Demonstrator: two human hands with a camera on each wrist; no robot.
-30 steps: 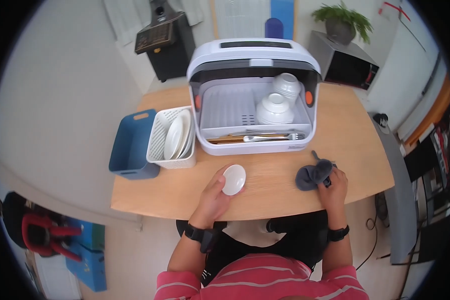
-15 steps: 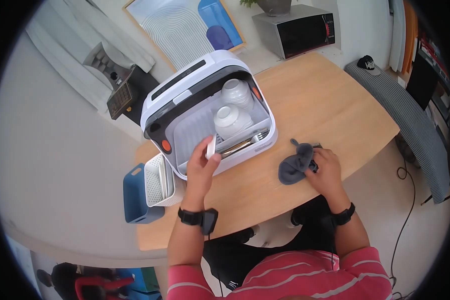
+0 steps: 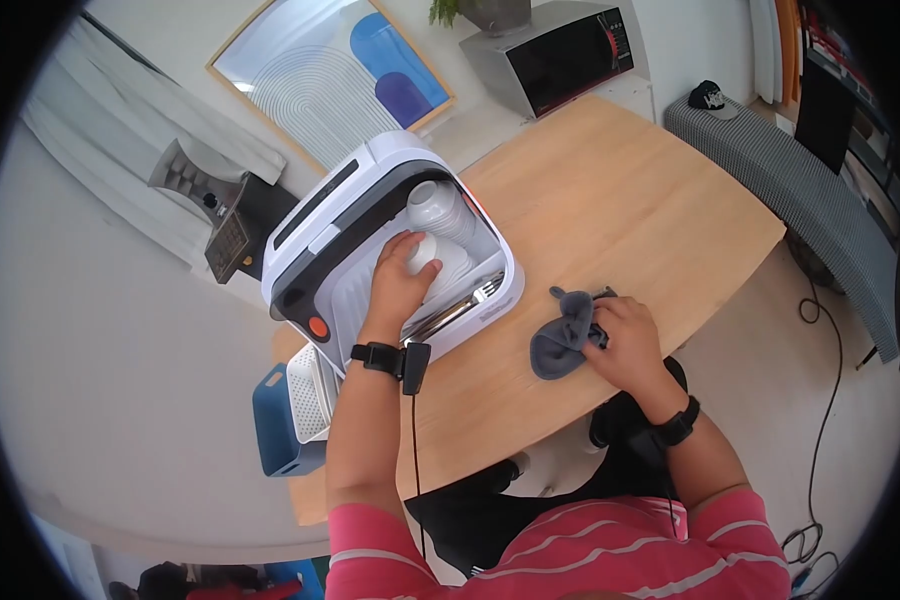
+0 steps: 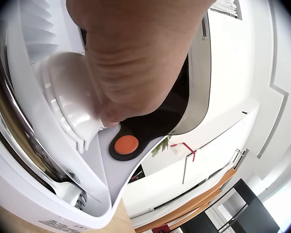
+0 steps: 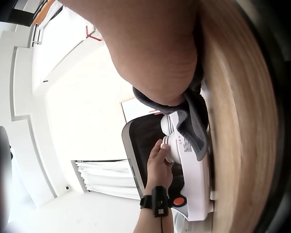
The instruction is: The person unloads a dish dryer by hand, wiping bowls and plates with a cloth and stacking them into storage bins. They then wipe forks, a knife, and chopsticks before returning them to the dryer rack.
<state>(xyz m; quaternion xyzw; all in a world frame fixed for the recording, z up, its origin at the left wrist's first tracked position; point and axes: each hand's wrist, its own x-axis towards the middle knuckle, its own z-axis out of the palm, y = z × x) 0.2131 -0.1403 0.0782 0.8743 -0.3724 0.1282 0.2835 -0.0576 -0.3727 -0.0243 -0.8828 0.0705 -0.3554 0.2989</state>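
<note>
My left hand [image 3: 398, 285] is inside the white dish box [image 3: 505, 290], thumb and fingers spread round a small white dish [image 3: 423, 252]. That dish is right at the front stack of white bowls [image 3: 452, 262]; in the left wrist view my hand largely covers it, beside the bowls [image 4: 70, 92]. A second bowl stack [image 3: 436, 205] stands behind. Forks and other cutlery [image 3: 460, 308] lie in the box's front compartment. On the table to the right, my right hand [image 3: 625, 340] grips a dark grey cloth [image 3: 562, 345], which lies bunched on the wood.
Left of the box stand a white perforated basket [image 3: 308, 400] with white plates and a blue bin [image 3: 275, 425]. The box's dark lid is raised. The wooden table [image 3: 630, 210] stretches right; a microwave [image 3: 570, 60] sits beyond its far edge.
My left hand has carried the small dish from over the table's front into the box, up to the bowls. The head view has turned left. My right hand stays on the cloth.
</note>
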